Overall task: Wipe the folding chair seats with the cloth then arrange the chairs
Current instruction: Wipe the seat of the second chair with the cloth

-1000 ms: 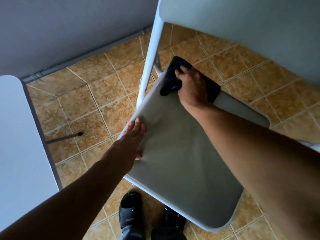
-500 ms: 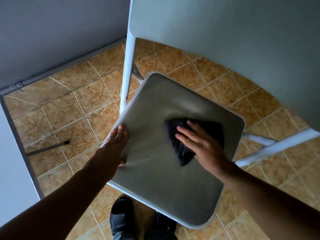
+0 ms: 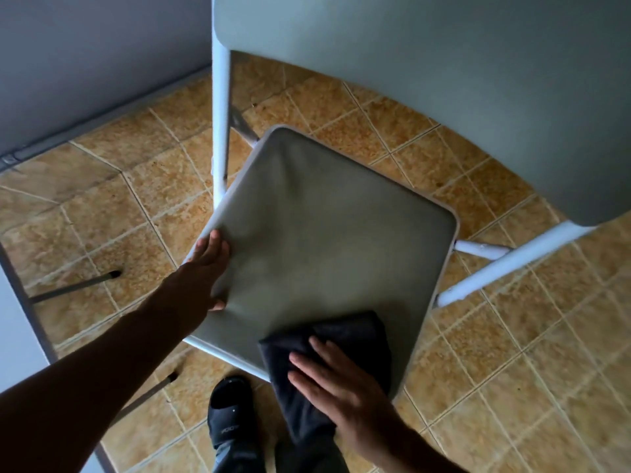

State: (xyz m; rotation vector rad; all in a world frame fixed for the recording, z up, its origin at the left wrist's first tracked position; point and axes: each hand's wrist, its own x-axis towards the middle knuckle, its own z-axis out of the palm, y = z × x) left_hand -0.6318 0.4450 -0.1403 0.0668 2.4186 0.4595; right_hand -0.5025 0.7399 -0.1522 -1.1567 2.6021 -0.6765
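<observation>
Head view: cloth seemingly overhangs seat; half-hidden

The seat was grey, its frame white, the cloth seemingly black, the floor tiles mottled tan.

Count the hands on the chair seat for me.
2. The left hand rests on the left edge of the seat; the right hand presses the cloth flat onto its near corner. Neither is hidden.
</observation>
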